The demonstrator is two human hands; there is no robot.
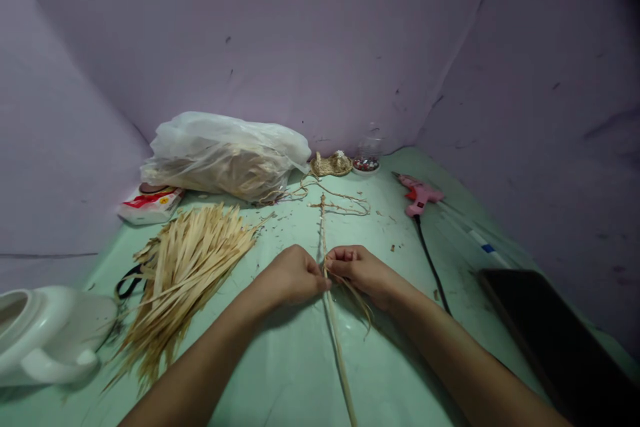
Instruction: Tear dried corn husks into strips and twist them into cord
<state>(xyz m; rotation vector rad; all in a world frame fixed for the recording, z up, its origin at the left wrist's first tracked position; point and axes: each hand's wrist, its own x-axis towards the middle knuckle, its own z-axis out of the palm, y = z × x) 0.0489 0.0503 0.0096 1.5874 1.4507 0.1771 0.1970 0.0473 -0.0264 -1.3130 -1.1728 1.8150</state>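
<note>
A thin cord of twisted dried fibre (pixel 323 227) runs lengthwise down the middle of the green surface, and its smooth pale lower length (pixel 339 353) extends toward me. My left hand (pixel 295 275) is closed on the cord, thumb and fingers pinched together. Just to the right, my right hand (pixel 357 270) pinches the same cord at nearly the same spot. Loose fibre strips (pixel 361 300) hang below the right fingers. Beyond the hands, the far end of the cord meets a loop of thin knotted cord (pixel 350 207) lying flat.
At left lie a bundle of dried strips (pixel 195 267), a white handled vessel (pixel 45 333) and a red-and-white box (pixel 151 204). Behind are a stuffed plastic bag (pixel 225 157), a woven piece (pixel 331 165) and a bead container (pixel 367 164). Right: pink glue gun (pixel 421 194), dark flat device (pixel 555 340).
</note>
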